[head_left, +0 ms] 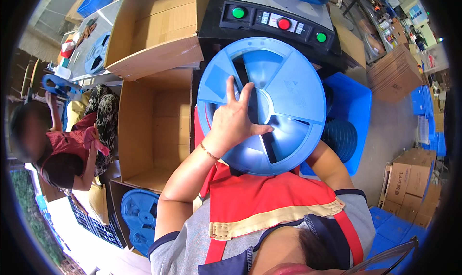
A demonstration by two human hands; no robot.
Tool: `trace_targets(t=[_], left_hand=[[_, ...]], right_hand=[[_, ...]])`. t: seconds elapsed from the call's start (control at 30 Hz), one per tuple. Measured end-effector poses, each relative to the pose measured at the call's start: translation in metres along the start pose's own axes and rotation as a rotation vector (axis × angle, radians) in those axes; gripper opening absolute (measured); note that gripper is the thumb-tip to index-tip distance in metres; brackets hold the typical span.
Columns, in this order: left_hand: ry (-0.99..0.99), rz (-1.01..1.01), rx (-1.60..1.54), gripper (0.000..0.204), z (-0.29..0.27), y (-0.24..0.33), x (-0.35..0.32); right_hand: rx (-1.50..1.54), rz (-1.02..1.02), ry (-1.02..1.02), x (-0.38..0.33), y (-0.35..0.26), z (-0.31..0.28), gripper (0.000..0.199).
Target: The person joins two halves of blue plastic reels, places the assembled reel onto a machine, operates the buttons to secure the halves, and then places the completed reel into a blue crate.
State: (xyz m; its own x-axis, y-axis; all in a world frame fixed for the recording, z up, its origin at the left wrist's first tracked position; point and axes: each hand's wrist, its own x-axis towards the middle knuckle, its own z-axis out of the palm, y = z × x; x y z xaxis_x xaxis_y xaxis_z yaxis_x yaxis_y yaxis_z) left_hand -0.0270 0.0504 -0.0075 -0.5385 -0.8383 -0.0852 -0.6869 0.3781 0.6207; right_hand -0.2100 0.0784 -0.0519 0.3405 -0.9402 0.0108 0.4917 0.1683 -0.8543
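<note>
A large round blue plastic reel [298, 90] with wedge-shaped openings faces me in front of my red apron. Across its middle lies my left hand [233, 114], the fingers and thumb spread wide around the hub and touching the reel's face. A beaded bracelet circles that wrist. My right forearm [332, 164] reaches up behind the reel's lower right edge, which hides my right hand and its fingers.
Beyond the reel stands a machine with a control panel [284, 24] of green and red buttons. To the right, a blue bin [358, 102] holds dark round reels. Open cardboard boxes [137, 126] stand at left, near a seated co-worker [72, 155]. More cartons [409, 179] are stacked far right.
</note>
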Motion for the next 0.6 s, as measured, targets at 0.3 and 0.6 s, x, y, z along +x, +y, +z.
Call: trace_targets(t=[0.3,0.6], left_hand=[[0.067,0.017,-0.753,0.121,-0.013,-0.02,0.015],[-0.034,0.109,-1.02,0.119,-0.021,-0.024,0.006]], right_hand=[[-0.319,-0.048,-0.094,0.012,-0.011,-0.008,0.093],[-0.329,-0.045,-0.057,0.025,-0.023,-0.003,0.109]])
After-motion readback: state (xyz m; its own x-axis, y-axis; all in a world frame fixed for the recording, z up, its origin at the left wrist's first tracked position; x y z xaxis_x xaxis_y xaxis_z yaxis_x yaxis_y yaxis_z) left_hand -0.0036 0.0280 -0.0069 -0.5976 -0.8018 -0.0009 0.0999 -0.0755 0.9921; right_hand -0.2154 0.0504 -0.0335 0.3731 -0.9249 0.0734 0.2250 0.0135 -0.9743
